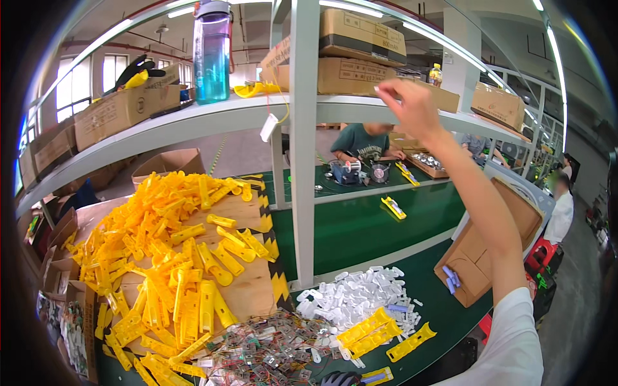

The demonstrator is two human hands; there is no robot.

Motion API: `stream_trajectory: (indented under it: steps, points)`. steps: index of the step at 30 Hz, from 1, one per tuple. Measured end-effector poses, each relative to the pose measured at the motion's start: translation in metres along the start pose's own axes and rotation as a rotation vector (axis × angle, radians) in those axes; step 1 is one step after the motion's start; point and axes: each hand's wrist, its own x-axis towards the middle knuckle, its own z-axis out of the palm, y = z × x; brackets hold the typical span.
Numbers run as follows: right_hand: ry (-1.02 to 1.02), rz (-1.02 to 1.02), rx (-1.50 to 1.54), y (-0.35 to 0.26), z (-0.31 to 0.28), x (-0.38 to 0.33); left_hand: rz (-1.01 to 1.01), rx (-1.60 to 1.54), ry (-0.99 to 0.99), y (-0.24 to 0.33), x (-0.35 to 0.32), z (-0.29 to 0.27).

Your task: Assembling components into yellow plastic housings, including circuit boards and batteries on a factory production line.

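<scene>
My right hand (412, 108) is raised at shelf height, in front of the cardboard boxes. Its fingers are curled into a pinch, and a tiny pale spot shows at the fingertips; I cannot make out what it is. At the lower edge, what looks like my left hand (341, 379) in a dark glove is mostly cut off. Beside it lies a yellow plastic casing (378, 376) with a purple cylindrical battery cell in it; whether the fingers grip it is hidden. Several yellow casings (370, 333) rest by a pile of small white plastic parts (354, 293).
A large heap of yellow casings (154, 225) covers the wooden board at left. Wired circuit boards (264, 347) are heaped near the front. A metal post (302, 161) and shelf (161, 122) stand ahead. A cardboard tray (476, 257) holds purple cells. A person (367, 141) works opposite.
</scene>
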Motion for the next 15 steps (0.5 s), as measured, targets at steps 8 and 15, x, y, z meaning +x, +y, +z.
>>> stream_trajectory:
  steps: [8, 15]
  points:
    - [0.085, -0.372, -0.158, 0.004, 0.066, 0.079, -0.031, -0.038, -0.028, -0.002, -0.003, -0.006]
    - [-0.122, -0.076, -0.220, -0.004, 0.042, 0.076, -0.033, -0.109, -0.033, 0.009, 0.002, -0.017]
